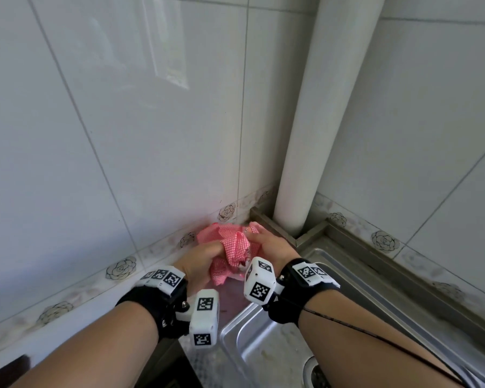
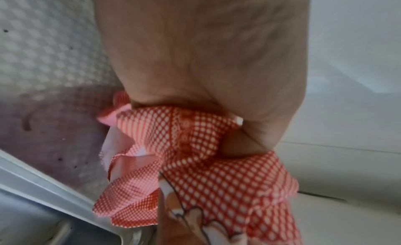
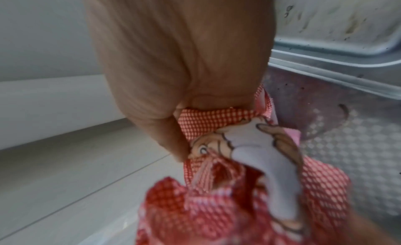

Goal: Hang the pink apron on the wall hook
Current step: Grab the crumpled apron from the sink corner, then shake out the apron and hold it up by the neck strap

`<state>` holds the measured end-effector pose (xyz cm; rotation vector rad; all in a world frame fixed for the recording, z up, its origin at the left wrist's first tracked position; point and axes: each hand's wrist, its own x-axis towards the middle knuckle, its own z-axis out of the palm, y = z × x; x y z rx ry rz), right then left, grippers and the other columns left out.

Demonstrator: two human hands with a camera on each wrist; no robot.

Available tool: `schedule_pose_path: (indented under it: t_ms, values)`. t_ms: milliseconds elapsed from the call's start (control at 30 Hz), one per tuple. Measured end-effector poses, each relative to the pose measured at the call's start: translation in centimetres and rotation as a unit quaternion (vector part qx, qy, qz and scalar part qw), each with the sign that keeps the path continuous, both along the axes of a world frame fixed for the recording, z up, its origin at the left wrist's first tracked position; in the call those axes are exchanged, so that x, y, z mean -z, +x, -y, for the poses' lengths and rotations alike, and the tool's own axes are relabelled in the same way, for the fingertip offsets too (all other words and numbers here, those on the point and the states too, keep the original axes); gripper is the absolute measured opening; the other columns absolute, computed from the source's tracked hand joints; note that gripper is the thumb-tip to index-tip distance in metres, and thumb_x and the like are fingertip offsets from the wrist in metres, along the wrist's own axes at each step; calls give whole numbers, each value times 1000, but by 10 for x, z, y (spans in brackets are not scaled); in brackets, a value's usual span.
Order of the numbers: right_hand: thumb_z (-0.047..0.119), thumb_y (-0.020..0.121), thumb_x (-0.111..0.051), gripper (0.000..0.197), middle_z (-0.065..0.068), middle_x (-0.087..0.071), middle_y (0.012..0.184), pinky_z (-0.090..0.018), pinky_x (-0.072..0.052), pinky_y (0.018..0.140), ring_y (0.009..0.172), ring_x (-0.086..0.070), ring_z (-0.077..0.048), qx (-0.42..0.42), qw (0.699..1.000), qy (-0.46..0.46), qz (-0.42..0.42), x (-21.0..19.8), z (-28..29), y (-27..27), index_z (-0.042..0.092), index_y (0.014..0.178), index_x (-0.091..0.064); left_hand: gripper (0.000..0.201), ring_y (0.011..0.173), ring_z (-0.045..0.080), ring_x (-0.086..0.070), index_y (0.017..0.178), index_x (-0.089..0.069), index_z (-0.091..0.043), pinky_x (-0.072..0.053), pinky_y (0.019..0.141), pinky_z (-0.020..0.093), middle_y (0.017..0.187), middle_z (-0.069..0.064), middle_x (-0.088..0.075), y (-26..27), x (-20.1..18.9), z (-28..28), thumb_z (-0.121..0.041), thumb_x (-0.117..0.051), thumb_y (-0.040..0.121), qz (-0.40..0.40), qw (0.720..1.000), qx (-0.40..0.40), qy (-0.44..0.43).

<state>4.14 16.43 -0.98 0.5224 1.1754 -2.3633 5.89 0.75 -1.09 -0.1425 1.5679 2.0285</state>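
Observation:
The pink checked apron point(image 1: 230, 247) is bunched into a ball in the wall corner, just above the counter beside the sink. My left hand point(image 1: 205, 260) grips its left side, fingers curled into the cloth point(image 2: 195, 140). My right hand point(image 1: 269, 245) grips the right side; a printed cartoon patch of the apron point(image 3: 249, 145) shows below its palm. No wall hook is visible in any view.
A white vertical pipe point(image 1: 319, 121) runs down the tiled corner just right of the apron. A steel sink point(image 1: 277, 345) with a drain lies under my right forearm. Grey tiled walls point(image 1: 123, 107) close in on the left and the right.

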Motion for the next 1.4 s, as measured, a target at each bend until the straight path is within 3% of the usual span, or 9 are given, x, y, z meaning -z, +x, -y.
schedule_pose_path:
  t_ms: [300,400,533,733,867,1067,1167,1267,1400]
  values:
    - [-20,90,-33,51,-21,-68,100,-42,-59,74,72,-68,-30,-94,985,-11,-143,-47,2,50,8,122,-61,71,86,26,-72,120,-60,-7,-60,67,38,97,13,-75,44,-31,20,-66,-38,89,-4,994,-80,-68]
    - [-17,83,-43,49,-23,-66,90,-39,-49,78,65,-57,-27,-238,946,86,-205,-34,7,79,11,112,-71,68,82,26,-69,129,-56,-5,-58,67,32,95,15,-73,60,-29,23,-57,-27,97,-10,994,-62,-86]
    - [-12,66,-50,48,8,-74,67,-23,-41,48,47,-56,-9,-352,883,249,-186,-16,7,125,21,90,-76,51,78,28,-73,130,-54,-10,-61,73,38,95,15,-74,78,-29,28,-24,-70,84,-27,990,-15,-139]
    - [-1,79,-53,48,0,-60,133,-38,-44,105,118,-54,-19,-419,827,349,-139,-17,-9,161,36,103,-73,53,72,30,-74,129,-56,-18,-60,58,35,95,16,-75,98,-44,37,13,-51,86,-53,991,-6,-126]
    - [12,90,-54,32,-3,-64,109,-32,-50,82,97,-59,-17,-327,841,414,-121,-26,-13,166,10,121,-63,51,83,35,-67,126,-60,-15,-54,81,49,97,20,-74,111,-67,43,14,-46,87,-112,988,-24,-104]
    - [23,93,-48,5,2,-59,73,-23,-38,50,52,-55,-15,-86,930,356,-17,-41,-10,163,20,89,-47,39,73,27,-73,100,-69,-10,-59,60,33,81,11,-77,135,-124,38,16,-44,87,-200,977,-71,-28]
    - [25,101,-42,14,-2,-56,82,-37,-50,58,65,-58,-19,-23,943,331,30,-58,-7,167,30,114,-42,39,72,27,-73,106,-66,-6,-59,60,35,83,12,-76,149,-158,37,18,-43,86,-242,966,-88,5]
    - [6,90,-60,82,-13,-49,112,-41,-49,91,99,-58,-30,27,940,340,-10,-73,-9,170,24,152,-9,38,75,29,-73,108,-67,-6,-59,62,37,86,14,-76,163,-189,44,16,-45,86,-282,953,-106,23]
    - [13,79,-64,68,-20,-46,144,-52,-45,102,130,-48,-40,34,956,274,-97,-94,-7,174,12,143,-39,36,77,30,-74,113,-65,-4,-59,61,37,91,14,-76,181,-212,57,13,-49,86,-306,942,-135,24]
